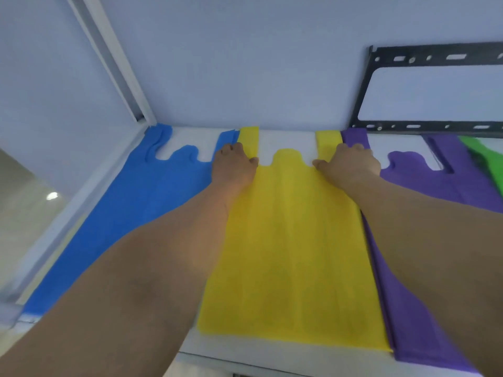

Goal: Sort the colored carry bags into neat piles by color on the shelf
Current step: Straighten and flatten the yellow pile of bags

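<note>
A yellow carry bag (291, 240) lies flat in the middle of the white shelf (285, 138), handles pointing to the back wall. My left hand (234, 165) presses palm-down on its left handle base, my right hand (349, 163) on its right handle base, fingers spread. Left of it lies a blue carry bag (130, 213), partly under my left forearm. To the right sits a purple carry bag (424, 180), its edge tucked under the yellow one. A green carry bag (487, 156) shows at the far right edge.
A black metal bracket (424, 91) is fixed to the back wall above the purple bag. A white frame post (114, 63) rises at the shelf's back left corner. The shelf's front edge (245, 360) runs below the bags.
</note>
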